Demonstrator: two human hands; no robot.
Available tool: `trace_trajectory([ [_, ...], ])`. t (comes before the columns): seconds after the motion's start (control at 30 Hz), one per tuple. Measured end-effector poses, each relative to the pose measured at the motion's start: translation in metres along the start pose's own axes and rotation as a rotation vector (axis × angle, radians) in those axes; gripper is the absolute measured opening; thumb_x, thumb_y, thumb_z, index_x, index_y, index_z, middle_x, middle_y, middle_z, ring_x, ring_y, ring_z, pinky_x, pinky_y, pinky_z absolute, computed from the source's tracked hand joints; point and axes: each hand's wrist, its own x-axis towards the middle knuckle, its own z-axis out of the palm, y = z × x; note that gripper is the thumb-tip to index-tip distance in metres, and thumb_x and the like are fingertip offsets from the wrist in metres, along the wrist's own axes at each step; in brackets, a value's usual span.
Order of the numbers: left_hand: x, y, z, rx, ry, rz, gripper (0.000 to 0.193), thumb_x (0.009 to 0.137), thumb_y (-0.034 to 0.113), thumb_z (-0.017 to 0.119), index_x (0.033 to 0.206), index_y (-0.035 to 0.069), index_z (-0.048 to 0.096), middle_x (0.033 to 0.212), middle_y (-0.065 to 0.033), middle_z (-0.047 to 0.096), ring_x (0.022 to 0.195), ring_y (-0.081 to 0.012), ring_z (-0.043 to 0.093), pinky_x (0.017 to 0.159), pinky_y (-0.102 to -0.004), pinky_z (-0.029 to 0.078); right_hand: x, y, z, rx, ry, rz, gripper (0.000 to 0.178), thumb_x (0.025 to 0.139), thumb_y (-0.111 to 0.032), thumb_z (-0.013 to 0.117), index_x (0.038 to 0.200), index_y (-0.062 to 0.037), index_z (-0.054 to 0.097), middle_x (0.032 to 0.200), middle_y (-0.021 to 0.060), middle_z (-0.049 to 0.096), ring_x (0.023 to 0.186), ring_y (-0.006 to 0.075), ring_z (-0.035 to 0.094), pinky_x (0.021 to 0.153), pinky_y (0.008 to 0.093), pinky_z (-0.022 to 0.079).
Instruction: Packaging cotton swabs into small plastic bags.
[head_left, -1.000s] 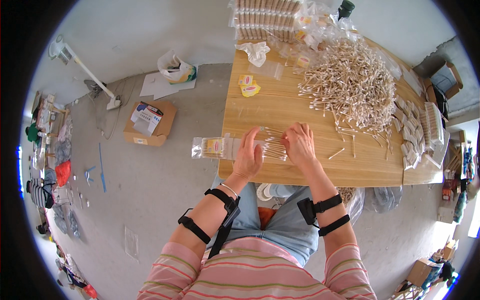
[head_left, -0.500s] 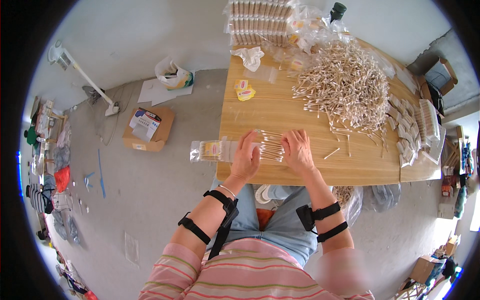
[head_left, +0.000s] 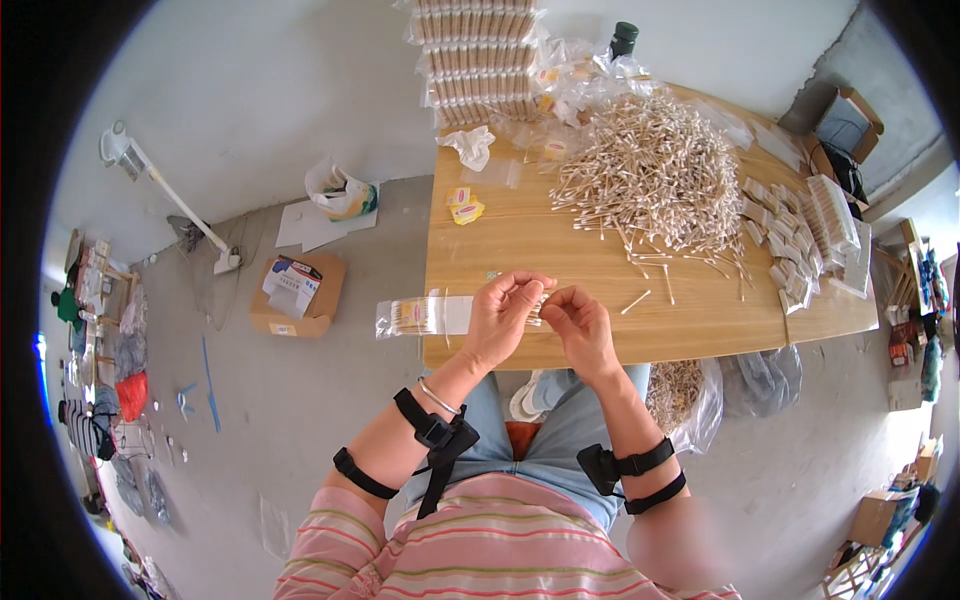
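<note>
So the little bundle of cotton swabs (head_left: 537,303) is now up off the table, pinched between the fingertips of both my hands, just above the near edge. A second ago my palms were flat on the wood, pressing the sticks together, so the gathering part looks done and I've got a bunch ready to go. My left hand (head_left: 503,320) and right hand (head_left: 580,325) are curled in close, nearly touching. The clear bag (head_left: 425,315) lies just left of my left hand, hanging over the table (head_left: 520,240) edge. The big swab pile (head_left: 655,180) sits further back, with 1 stack of filled packs (head_left: 480,60) behind it.
</note>
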Motion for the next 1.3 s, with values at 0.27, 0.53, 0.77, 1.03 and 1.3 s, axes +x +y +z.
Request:
trace_trajectory([
  [0.27,-0.009,0.017,0.020,-0.118,-0.001,-0.093,0.022,0.093,0.020,0.064,0.106,0.001,0.065,0.093,-0.0063,0.068,0.086,-0.0127,0.065,0.083,-0.0268,0.052,-0.026,-0.017,-0.011,0.350,-0.054,0.058,0.009,0.090,-0.003,0.063,0.097,-0.0012,0.058,0.085,0.0026,0.062,0.079,0.0090,0.057,0.072,0.0224,0.046],
  [0.53,-0.022,0.013,0.027,-0.190,-0.015,-0.201,0.024,0.086,0.010,0.071,0.108,0.002,0.064,0.090,-0.0053,0.068,0.085,-0.0121,0.065,0.080,-0.0265,0.053,-0.048,-0.018,-0.017,0.263,-0.046,0.044,0.016,0.087,-0.002,0.066,0.102,0.0005,0.060,0.088,0.0037,0.064,0.082,0.0097,0.059,0.076,0.0252,0.049],
  [0.77,-0.059,-0.046,0.004,0.230,-0.227,-0.238,0.039,0.089,0.011,0.068,0.123,-0.001,0.052,0.109,-0.0111,0.064,0.101,-0.0159,0.062,0.090,-0.0290,0.051,-0.102,0.009,-0.086,-0.581,0.051,0.169,0.010,0.084,-0.007,0.065,0.089,0.0013,0.069,0.075,0.0113,0.068,0.070,0.0168,0.064,0.066,0.0301,0.051],
  [1.03,-0.030,-0.083,-0.058,0.267,0.240,0.002,0.046,0.097,0.019,0.056,0.135,-0.002,0.041,0.137,-0.0181,0.047,0.131,-0.0245,0.044,0.110,-0.0358,0.035,-0.120,0.013,-0.148,-1.438,0.320,0.211,0.033,0.084,-0.013,0.065,0.115,-0.0034,0.062,0.119,0.0164,0.059,0.110,0.0351,0.052,0.095,0.0452,0.040],
  [1.3,-0.002,-0.106,-0.052,0.025,0.371,-0.022,0.065,0.101,0.045,0.042,0.144,-0.003,0.030,0.147,-0.0209,0.033,0.139,-0.0287,0.031,0.115,-0.0384,0.025,0.014,0.095,-0.040,-0.317,0.317,-0.135,0.047,0.100,-0.018,0.045,0.140,0.0017,0.034,0.144,0.0209,0.036,0.134,0.0338,0.035,0.110,0.0416,0.028],
])
